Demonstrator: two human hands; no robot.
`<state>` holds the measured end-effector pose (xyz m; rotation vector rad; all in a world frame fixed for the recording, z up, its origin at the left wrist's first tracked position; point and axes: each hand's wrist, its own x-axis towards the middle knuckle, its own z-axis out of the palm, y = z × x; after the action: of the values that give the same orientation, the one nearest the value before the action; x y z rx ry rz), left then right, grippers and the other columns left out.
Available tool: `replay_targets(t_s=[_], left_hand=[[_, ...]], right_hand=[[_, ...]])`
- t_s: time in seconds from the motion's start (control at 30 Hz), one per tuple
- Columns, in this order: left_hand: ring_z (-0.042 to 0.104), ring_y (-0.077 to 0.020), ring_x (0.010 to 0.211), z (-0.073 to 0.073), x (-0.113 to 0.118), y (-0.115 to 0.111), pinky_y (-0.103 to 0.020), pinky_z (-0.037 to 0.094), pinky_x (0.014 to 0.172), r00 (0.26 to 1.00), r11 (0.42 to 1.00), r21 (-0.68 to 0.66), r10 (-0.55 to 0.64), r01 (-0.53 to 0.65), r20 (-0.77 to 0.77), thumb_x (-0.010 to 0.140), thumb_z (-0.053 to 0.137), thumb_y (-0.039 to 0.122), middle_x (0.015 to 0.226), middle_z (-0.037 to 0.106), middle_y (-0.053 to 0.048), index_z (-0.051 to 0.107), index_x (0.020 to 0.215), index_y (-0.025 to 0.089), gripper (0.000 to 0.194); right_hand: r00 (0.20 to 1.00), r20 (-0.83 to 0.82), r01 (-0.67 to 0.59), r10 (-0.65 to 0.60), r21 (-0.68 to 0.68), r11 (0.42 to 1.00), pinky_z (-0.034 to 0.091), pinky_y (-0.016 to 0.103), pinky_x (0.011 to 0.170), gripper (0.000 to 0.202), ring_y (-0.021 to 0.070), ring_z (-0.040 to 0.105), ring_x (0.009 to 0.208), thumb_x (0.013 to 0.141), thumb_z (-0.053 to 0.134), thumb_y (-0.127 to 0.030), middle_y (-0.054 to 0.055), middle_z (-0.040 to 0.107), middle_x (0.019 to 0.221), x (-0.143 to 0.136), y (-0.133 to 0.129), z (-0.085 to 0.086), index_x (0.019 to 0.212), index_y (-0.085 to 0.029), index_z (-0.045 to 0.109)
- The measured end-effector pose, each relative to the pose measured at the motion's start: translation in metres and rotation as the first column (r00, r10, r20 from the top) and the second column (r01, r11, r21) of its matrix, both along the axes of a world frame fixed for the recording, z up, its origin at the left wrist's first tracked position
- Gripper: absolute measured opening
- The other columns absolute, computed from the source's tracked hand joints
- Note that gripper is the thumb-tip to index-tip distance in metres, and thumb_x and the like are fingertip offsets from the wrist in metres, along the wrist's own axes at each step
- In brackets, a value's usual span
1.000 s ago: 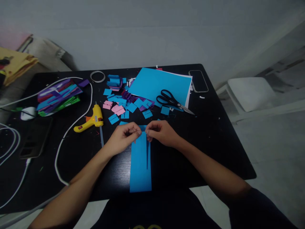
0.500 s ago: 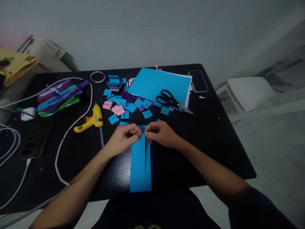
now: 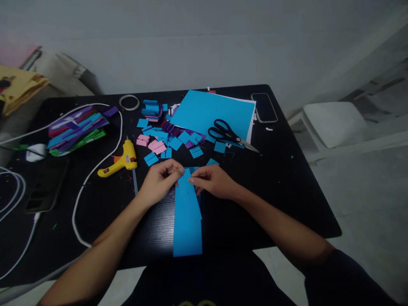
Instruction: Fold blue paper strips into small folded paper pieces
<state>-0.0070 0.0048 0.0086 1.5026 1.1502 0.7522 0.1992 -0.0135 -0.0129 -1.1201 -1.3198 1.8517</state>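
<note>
A long strip of blue paper point(image 3: 188, 229) lies lengthwise near the table's front edge, with a narrower blue flap slanting over its upper part. My left hand point(image 3: 163, 180) pinches the upper left edge of the paper between thumb and fingers. Across from it, my right hand point(image 3: 212, 181) pinches the upper right side, thumb and forefinger on the flap. Small blue paper pieces point(image 3: 151, 159) and pink ones point(image 3: 157, 147) are scattered just beyond my hands.
Black-handled scissors point(image 3: 233, 137) rest on a large blue sheet point(image 3: 210, 110). A yellow glue gun point(image 3: 120, 160) lies left, beside a white cable point(image 3: 75, 212). Phones point(image 3: 264, 108) point(image 3: 46, 185), a tape ring point(image 3: 129, 102) and stacked coloured strips point(image 3: 78, 129) surround the work on the black table.
The gap down the middle of the blue strip has closed, and its flap now slants across to the right. My left hand has moved slightly left and up.
</note>
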Motion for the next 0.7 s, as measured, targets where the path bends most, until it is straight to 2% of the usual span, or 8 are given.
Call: replay_targets(t_s=[0.23,0.7], left_hand=[[0.062,-0.0121,0.053,0.0000,0.0008,-0.0001,-0.022,0.050,0.052,1.000,0.999,-0.033,-0.010,0.011,0.014,0.087,0.074,0.043,0.060,0.064,0.002,0.071,0.081,0.017,0.027],[0.062,-0.0117,0.053,-0.0013,0.0010,0.0001,-0.022,0.051,0.053,0.998,0.998,-0.059,-0.006,0.010,0.061,0.086,0.077,0.041,0.061,0.066,0.002,0.073,0.083,0.016,0.025]], right_hand=[[0.999,-0.035,-0.011,0.010,-0.026,1.000,0.063,0.027,0.064,0.030,0.0141,0.072,0.063,0.078,0.083,-0.043,0.002,0.073,0.071,0.0017,0.0016,-0.0025,0.080,-0.015,0.075],[0.999,-0.029,-0.031,0.031,0.002,1.000,0.064,0.027,0.067,0.025,0.0151,0.072,0.068,0.082,0.078,-0.041,0.002,0.073,0.075,0.0035,0.0024,-0.0011,0.080,-0.016,0.074]])
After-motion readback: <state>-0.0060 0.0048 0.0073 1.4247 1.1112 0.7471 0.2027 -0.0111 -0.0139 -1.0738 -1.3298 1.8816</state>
